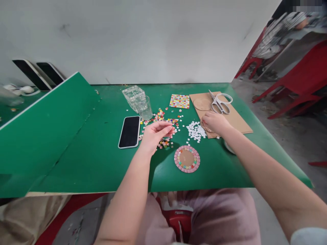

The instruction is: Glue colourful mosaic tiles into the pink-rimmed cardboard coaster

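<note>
My left hand hovers over a pile of coloured mosaic tiles, thumb and fingertips pinched together; anything between them is too small to make out. My right hand reaches down at the left edge of the cardboard sheets, fingers curled at a small brownish round piece; its fingertips are hidden. Just left of it lies a heap of white tiles. Closer to me rests a round cardboard disc, with a pink tile rim and an inner ring of mixed colours.
White-handled scissors and a cardboard circle lie on the cardboard. Behind the tiles are a multicoloured tile square, a clear cup and a clear bag. A phone lies left; a green divider stands beyond.
</note>
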Demonstrator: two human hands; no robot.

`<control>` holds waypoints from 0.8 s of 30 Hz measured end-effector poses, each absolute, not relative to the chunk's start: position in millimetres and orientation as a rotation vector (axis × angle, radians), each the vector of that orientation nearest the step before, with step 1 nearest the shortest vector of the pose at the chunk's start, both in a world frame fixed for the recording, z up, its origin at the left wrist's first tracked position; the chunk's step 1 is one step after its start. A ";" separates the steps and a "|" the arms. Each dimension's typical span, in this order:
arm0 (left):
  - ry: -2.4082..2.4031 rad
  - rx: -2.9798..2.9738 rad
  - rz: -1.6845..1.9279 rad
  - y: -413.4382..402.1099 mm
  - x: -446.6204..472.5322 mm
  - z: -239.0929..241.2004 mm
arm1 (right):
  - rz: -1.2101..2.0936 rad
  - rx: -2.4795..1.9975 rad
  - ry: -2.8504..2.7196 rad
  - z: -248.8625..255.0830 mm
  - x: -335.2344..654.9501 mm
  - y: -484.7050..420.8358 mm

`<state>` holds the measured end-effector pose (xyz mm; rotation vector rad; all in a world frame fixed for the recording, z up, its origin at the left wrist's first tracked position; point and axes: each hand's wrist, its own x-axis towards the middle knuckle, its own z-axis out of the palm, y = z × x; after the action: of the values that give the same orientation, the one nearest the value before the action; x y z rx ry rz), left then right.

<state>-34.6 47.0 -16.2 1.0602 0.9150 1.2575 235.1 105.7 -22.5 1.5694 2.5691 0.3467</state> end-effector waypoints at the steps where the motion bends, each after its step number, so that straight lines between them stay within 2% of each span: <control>1: 0.918 1.061 1.257 47.1 -34.8 -16.3 | 0.322 1.557 2.562 -20.5 234.5 104.4; 9: 0.928 1.074 1.238 47.1 -33.6 -15.6 | 0.114 1.620 2.506 -14.6 233.6 91.8; 19: 0.922 1.084 1.220 44.3 -33.2 -10.4 | -0.231 1.937 2.388 -16.9 253.9 117.0; 24: 0.911 1.080 1.225 44.1 -33.1 -10.9 | -0.275 2.014 2.386 -15.3 250.4 114.3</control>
<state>-33.1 44.1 -10.9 1.0799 0.9112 1.2255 250.4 114.3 -15.3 2.0137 2.3858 -0.2749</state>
